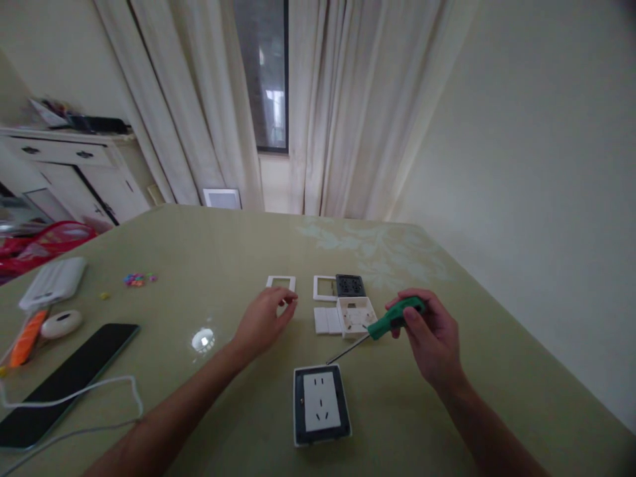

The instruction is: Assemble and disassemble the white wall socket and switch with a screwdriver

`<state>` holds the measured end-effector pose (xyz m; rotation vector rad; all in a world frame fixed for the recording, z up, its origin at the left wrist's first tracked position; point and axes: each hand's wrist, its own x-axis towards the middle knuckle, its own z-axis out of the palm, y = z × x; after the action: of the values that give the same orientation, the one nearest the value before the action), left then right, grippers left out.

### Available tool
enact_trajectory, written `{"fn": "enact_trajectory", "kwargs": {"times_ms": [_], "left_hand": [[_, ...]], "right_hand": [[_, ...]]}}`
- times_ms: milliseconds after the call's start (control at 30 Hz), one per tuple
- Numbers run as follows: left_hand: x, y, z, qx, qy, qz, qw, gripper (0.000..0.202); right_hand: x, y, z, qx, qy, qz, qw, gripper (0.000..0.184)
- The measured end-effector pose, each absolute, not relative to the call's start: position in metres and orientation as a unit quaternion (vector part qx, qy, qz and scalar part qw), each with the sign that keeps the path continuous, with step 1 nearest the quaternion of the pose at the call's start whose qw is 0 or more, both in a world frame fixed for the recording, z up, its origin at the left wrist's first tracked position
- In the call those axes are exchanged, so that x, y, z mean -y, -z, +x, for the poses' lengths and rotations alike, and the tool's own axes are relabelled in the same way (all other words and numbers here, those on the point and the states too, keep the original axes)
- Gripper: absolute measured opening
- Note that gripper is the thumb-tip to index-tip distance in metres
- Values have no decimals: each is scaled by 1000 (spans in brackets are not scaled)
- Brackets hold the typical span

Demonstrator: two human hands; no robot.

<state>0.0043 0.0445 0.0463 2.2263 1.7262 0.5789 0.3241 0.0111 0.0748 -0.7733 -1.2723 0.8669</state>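
Note:
My right hand (431, 334) is closed around the green handle of a screwdriver (392, 320); its metal shaft points down-left toward a wall socket (320, 403) with a dark frame and white face lying near me. My left hand (265, 319) hovers with fingers curled in a pinch just below a white square frame (281, 283); I cannot make out anything in it. Between my hands lie a second white frame (324, 288), a dark socket module (350, 285), a white back box (356, 315) and white rocker pieces (327, 320).
At the left of the green table (209, 245) lie a black tablet (64, 381) with a white cable (99, 391), a white oval device (60, 323), an orange object (27, 338), a white pad (53, 281) and small coloured beads (139, 279). A white cabinet (74, 172) and curtains stand behind.

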Motion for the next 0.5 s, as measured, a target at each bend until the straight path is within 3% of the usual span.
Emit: {"fn": "enact_trajectory", "kwargs": {"times_ms": [100, 200, 500], "left_hand": [[-93, -52, 1, -653, -141, 737, 104, 16], [-118, -51, 1, -677, -68, 724, 116, 23], [-124, -56, 14, -685, 26, 715, 134, 27]], "right_hand": [[-12, -60, 332, 480, -403, -368, 687, 29], [-11, -63, 337, 437, -405, -382, 706, 35], [-4, -70, 335, 422, -437, -403, 685, 38]]}}
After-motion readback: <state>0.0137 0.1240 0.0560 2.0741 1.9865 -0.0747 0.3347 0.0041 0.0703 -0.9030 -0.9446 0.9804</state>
